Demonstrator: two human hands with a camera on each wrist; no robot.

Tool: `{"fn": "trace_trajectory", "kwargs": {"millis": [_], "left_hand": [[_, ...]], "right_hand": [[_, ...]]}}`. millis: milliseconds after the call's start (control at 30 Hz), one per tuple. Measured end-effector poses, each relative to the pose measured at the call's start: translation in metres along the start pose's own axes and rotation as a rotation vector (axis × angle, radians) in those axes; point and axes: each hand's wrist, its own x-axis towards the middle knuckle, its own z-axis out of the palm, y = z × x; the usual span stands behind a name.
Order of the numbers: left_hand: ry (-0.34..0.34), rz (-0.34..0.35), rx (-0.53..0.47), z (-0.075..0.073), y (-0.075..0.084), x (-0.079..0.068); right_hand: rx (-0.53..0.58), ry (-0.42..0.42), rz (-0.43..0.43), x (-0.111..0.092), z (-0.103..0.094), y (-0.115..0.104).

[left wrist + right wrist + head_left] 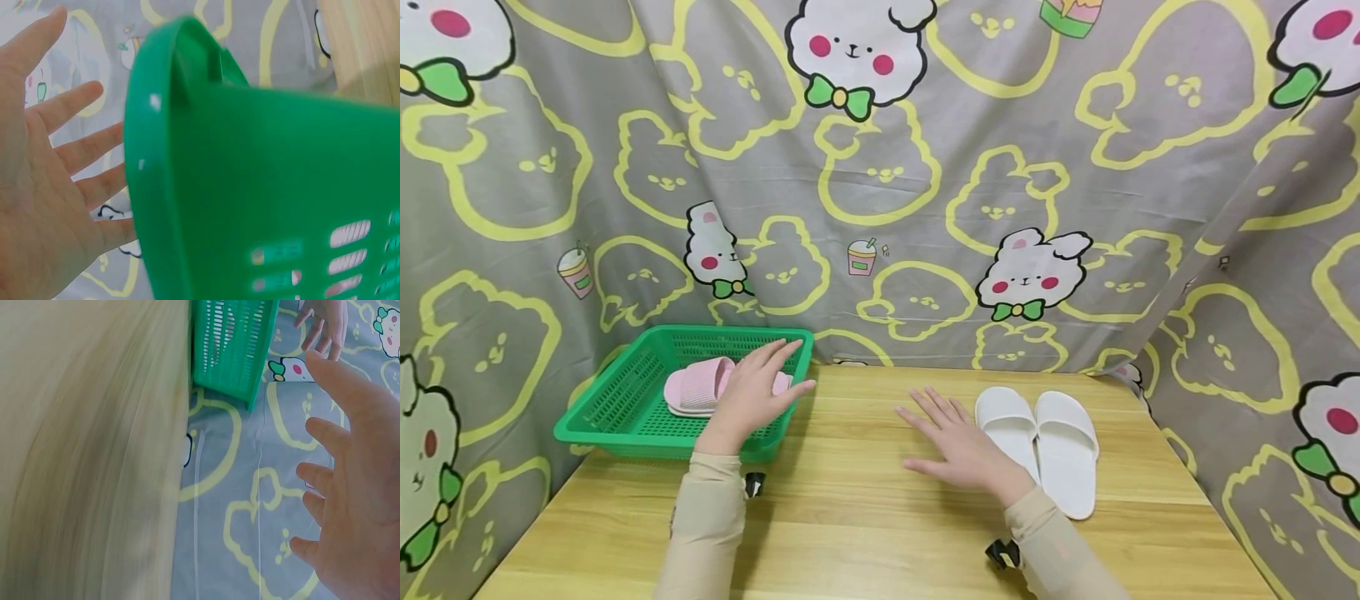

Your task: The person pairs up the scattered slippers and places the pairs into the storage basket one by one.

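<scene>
In the head view, my left hand (752, 396) hovers above the right side of a green plastic basket (602, 425), fingers spread and holding nothing. Pink slippers (694, 387) lie in the basket, partly hidden behind that hand. The left wrist view shows the same hand (56, 162) with its palm beside the basket's rim (150, 156). My right hand (955, 446) is over the wooden table, fingers spread and nothing in its grasp. Just to its right, a pair of white slippers (1071, 454) lies side by side, the left one partly covered by the hand and wrist.
The wooden table (850, 517) runs up to a grey curtain (880, 192) printed with cartoon rabbits, which also hangs along both sides. The basket stands at the table's back left corner, its left rim close to the curtain.
</scene>
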Motion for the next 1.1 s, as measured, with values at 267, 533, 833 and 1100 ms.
{"fn": "trace_trajectory", "kwargs": {"millis": [267,533,833,1100], "left_hand": [[-0.036,0.037,0.005,0.008,0.015,0.004],[-0.059,0.046,0.004,0.019,0.027,0.007],[-0.037,0.096,0.012,0.034,0.038,0.007],[-0.041,0.146,-0.006,0.045,0.045,0.008]], "right_hand": [[0.000,0.015,0.028,-0.010,-0.002,0.010],[-0.013,0.073,0.047,-0.024,-0.003,0.022],[-0.014,0.111,0.093,-0.036,-0.005,0.033],[0.022,0.095,0.133,-0.041,-0.007,0.042]]}}
